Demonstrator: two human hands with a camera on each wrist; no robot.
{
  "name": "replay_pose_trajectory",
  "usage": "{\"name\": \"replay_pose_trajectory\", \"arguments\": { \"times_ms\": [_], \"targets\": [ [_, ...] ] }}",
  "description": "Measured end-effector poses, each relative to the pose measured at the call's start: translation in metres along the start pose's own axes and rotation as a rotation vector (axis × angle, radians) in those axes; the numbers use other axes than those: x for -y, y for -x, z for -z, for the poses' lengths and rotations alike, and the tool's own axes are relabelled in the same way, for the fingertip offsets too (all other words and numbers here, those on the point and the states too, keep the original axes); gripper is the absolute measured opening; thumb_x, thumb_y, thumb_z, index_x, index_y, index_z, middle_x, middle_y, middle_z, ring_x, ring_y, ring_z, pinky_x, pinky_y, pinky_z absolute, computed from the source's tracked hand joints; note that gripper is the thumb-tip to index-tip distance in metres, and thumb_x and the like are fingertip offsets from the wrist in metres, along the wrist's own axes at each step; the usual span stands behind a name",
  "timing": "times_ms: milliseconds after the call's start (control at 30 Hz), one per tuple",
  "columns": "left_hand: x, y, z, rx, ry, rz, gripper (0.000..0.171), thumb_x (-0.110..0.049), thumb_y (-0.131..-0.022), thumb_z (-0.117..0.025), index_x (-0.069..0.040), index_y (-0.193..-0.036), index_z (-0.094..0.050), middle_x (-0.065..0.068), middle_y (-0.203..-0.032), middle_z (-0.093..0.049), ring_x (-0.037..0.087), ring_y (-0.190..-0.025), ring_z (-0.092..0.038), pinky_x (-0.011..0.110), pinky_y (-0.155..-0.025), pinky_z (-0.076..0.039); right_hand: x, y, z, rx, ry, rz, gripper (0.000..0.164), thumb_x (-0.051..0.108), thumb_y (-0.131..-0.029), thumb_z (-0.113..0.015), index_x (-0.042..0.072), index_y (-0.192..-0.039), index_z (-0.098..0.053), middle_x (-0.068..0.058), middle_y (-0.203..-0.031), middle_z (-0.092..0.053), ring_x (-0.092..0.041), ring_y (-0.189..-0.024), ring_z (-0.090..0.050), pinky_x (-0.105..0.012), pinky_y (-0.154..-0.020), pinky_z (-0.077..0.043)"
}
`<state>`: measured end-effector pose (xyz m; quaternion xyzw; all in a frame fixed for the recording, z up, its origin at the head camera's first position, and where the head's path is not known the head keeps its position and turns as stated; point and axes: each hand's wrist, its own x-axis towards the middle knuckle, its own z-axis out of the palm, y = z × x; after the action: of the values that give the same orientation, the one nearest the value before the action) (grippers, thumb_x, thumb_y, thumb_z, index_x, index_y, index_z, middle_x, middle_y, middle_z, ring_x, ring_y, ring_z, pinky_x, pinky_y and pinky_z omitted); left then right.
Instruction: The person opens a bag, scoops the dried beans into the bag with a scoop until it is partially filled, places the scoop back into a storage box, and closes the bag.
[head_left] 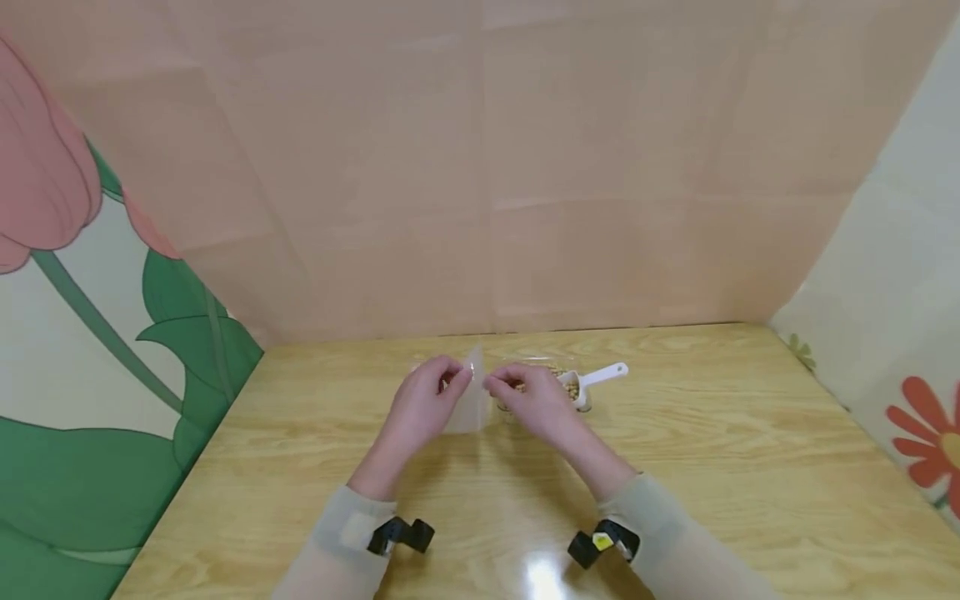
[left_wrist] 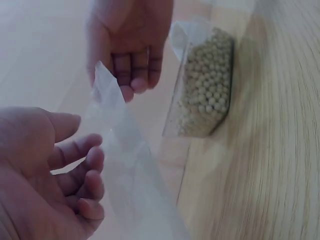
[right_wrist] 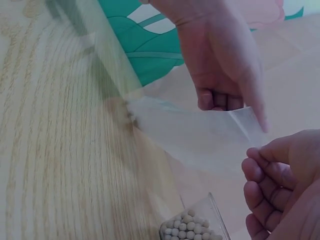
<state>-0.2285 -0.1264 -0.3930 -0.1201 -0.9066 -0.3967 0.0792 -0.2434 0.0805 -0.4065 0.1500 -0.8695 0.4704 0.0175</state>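
Note:
A thin translucent plastic bag (head_left: 467,412) hangs upright between the two hands, over the table. My right hand (head_left: 536,398) pinches its upper corner between thumb and index finger, the other fingers curled in. On the bag's other side is my left hand (head_left: 423,402). In the left wrist view its thumb and fingers (left_wrist: 94,159) are parted and loosely bent, with the fingertips right at the bag (left_wrist: 135,170). Behind the right hand stands a clear box (left_wrist: 175,112) of small pale round beads (left_wrist: 207,82), partly hidden in the head view.
A white scoop (head_left: 603,374) lies in the box, its handle sticking out to the right. The wood-grain table (head_left: 712,433) ends at a pink backdrop (head_left: 480,208), with flower-printed panels (head_left: 172,333) at the sides.

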Motion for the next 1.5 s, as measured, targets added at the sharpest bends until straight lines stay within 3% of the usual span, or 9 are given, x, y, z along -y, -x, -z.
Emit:
{"name": "replay_pose_trajectory", "arguments": {
  "times_ms": [67,367,667,1033,1500],
  "targets": [
    [-0.0008,-0.0002,0.0002,0.025,0.043,0.014,0.030,-0.037,-0.117,-0.056,-0.014,-0.111,-0.074,-0.001,-0.095,-0.069,0.019,-0.082,-0.060,0.041,-0.075,-0.052,0.0007,0.0009,0.0003,-0.008,0.000,-0.006,0.021,0.032,-0.110,-0.071,0.016,-0.113,-0.083,0.003,-0.103,-0.078,-0.017,-0.096,-0.068,-0.041,-0.084,-0.056],
    [-0.0034,0.0005,0.0003,0.067,0.109,0.049,0.034,-0.042,-0.118,-0.051,-0.016,-0.121,-0.074,-0.007,-0.100,-0.076,0.020,-0.102,-0.070,0.047,-0.088,-0.056,0.0026,0.0036,-0.0021,-0.027,-0.020,0.014,0.019,0.030,-0.110,-0.071,0.017,-0.111,-0.084,0.003,-0.111,-0.080,-0.017,-0.097,-0.068,-0.040,-0.083,-0.056],
    [-0.0045,0.0009,0.0001,0.075,0.134,0.023,0.025,-0.035,-0.117,-0.057,-0.018,-0.108,-0.072,-0.005,-0.098,-0.073,0.019,-0.090,-0.066,0.043,-0.080,-0.054,0.0028,0.0052,-0.0068,-0.046,-0.020,0.054,0.016,0.027,-0.109,-0.073,0.016,-0.109,-0.084,0.003,-0.110,-0.080,-0.017,-0.100,-0.068,-0.042,-0.087,-0.054],
    [-0.0061,-0.0001,0.0003,0.044,0.082,0.003,0.018,-0.020,-0.114,-0.062,-0.015,-0.103,-0.074,-0.003,-0.095,-0.072,0.017,-0.083,-0.063,0.039,-0.077,-0.053,0.0028,0.0046,-0.0066,-0.048,-0.022,0.064,0.015,0.025,-0.109,-0.072,0.015,-0.108,-0.084,0.003,-0.108,-0.080,-0.016,-0.097,-0.068,-0.040,-0.085,-0.054],
    [-0.0077,0.0018,-0.0046,0.059,0.052,-0.010,0.015,-0.019,-0.113,-0.065,-0.014,-0.103,-0.075,-0.006,-0.090,-0.072,0.014,-0.074,-0.061,0.036,-0.069,-0.052,0.0061,0.0023,-0.0032,-0.024,0.068,0.003,0.023,0.034,-0.108,-0.071,0.015,-0.111,-0.084,0.000,-0.115,-0.079,-0.020,-0.099,-0.069,-0.046,-0.088,-0.057]
  ]
}}
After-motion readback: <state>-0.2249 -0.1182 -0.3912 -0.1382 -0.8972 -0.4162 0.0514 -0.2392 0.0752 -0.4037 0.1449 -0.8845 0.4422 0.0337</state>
